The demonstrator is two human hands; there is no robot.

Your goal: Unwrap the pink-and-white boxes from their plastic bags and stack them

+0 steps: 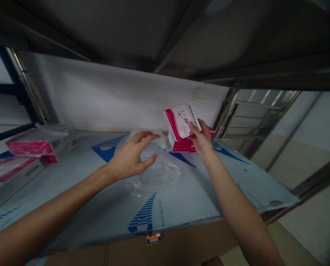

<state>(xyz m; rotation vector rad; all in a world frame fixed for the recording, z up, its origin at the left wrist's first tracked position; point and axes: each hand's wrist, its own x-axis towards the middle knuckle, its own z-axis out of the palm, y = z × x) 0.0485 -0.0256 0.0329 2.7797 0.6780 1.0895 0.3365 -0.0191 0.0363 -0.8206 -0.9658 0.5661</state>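
Note:
My right hand (201, 139) grips a small white and pink box (181, 120), tilted upright at the back of the shelf. Under it lies another pink and white box (183, 146), flat on the shelf. My left hand (131, 157) hovers with fingers spread and curved over a crumpled clear plastic wrap (156, 175) in the middle of the shelf. Whether its fingertips touch the wrap is unclear.
The shelf board (181, 199) is light with blue printing. Several plastic-wrapped pink and white box packs (40, 142) lie at the left, one nearer pack (10, 177) at the left edge. Metal uprights (29, 87) stand at both back corners; another shelf is overhead.

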